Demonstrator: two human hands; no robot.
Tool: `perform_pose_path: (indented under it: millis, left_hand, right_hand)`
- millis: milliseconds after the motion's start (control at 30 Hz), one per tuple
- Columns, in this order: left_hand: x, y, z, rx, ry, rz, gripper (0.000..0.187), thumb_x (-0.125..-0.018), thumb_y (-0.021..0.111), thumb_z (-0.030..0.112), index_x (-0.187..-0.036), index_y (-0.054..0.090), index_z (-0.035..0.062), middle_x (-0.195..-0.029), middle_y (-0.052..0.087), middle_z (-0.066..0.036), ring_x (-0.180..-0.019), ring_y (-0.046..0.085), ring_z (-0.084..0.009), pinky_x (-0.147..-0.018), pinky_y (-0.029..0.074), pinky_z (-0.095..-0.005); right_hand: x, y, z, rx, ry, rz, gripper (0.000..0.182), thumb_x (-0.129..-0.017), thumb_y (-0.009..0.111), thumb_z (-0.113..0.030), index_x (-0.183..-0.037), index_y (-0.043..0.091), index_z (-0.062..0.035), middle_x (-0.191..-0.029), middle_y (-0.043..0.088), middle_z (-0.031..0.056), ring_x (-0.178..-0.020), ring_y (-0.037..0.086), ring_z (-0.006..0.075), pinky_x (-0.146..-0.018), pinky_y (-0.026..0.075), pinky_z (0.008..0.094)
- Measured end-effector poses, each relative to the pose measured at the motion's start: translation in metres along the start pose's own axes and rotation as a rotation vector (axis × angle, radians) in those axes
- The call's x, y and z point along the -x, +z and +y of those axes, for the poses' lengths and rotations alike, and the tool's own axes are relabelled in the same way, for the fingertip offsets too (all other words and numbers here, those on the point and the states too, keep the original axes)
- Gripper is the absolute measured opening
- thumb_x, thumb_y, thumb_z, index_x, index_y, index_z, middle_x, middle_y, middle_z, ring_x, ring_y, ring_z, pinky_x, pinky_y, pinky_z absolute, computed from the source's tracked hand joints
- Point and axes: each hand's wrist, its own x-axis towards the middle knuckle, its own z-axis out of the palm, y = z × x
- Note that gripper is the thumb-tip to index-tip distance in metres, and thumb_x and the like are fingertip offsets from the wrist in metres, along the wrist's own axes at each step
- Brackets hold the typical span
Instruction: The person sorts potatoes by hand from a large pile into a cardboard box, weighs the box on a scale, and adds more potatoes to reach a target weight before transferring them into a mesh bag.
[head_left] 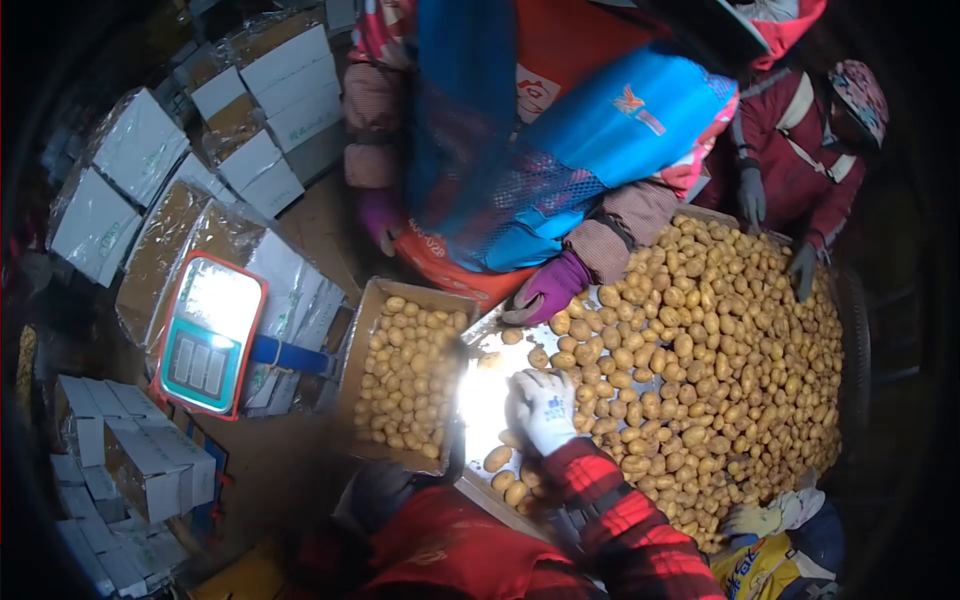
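My right hand (546, 408), in a white glove below a red checked sleeve, reaches over the bright metal sorting table (484, 400) at the left edge of the potato heap (690, 360). Its fingers bend down away from the camera, so their grip is hidden. A few loose potatoes (498, 458) lie on the metal beside the wrist. To the left stands an open cardboard box (352, 400) filled with potatoes. A dark sleeve (375, 495) shows below that box, but my left hand cannot be made out.
Across the table, a person's purple glove (550, 288) rests by the potatoes. Another person's grey gloves (803, 270) touch the heap's far side; a pale glove (755, 518) is at lower right. A scale display (212, 335) and stacked white boxes (140, 150) stand left.
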Motion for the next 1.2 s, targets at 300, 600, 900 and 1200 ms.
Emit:
perform_pose_path:
  millis: [300, 600, 900, 1200]
  left_hand:
    - [0.0, 0.0, 0.006, 2.432, -1.335, 0.609, 0.041, -0.11, 0.046, 0.031, -0.141, 0.055, 0.0065, -0.146, 0.058, -0.014, -0.131, 0.059, -0.0311, -0.116, 0.045, -0.0485]
    - [-0.01, 0.011, -0.005, 2.449, -1.1, 0.427, 0.047, -0.11, 0.047, 0.035, -0.15, 0.047, 0.0105, -0.155, 0.052, -0.009, -0.138, 0.054, -0.0294, -0.116, 0.046, -0.0473]
    - [0.01, -0.006, -0.02, 2.596, -1.087, 0.497, 0.043, -0.11, 0.048, 0.032, -0.144, 0.05, 0.0062, -0.148, 0.056, -0.016, -0.129, 0.059, -0.0344, -0.112, 0.047, -0.0508]
    - [0.042, 0.034, -0.041, 2.631, -0.893, 0.363, 0.039, -0.111, 0.041, 0.031, -0.143, 0.051, 0.011, -0.149, 0.054, -0.01, -0.138, 0.051, -0.0286, -0.119, 0.038, -0.0498]
  right_hand:
    - [0.089, -0.017, 0.001, -0.015, -0.097, -0.073, 0.038, -0.081, 0.071, -0.011, -0.12, 0.069, -0.008, -0.125, 0.068, 0.0136, -0.118, 0.06, 0.0331, -0.12, 0.029, 0.06]
    - [0.102, -0.084, -0.054, 0.402, -0.019, -0.352, 0.036, -0.092, 0.06, -0.032, -0.12, 0.072, -0.0132, -0.102, 0.069, 0.0175, -0.098, 0.063, 0.0389, -0.094, 0.048, 0.0511]
    - [0.122, -0.047, -0.041, 0.029, -0.014, -0.191, 0.029, -0.078, 0.072, -0.013, -0.107, 0.074, -0.0129, -0.103, 0.072, 0.0092, -0.102, 0.065, 0.0324, -0.115, 0.035, 0.0568]
    - [0.138, -0.061, -0.008, 0.229, 0.149, -0.09, 0.041, -0.079, 0.071, -0.018, -0.12, 0.067, -0.014, -0.121, 0.066, 0.008, -0.113, 0.06, 0.0293, -0.111, 0.035, 0.0559]
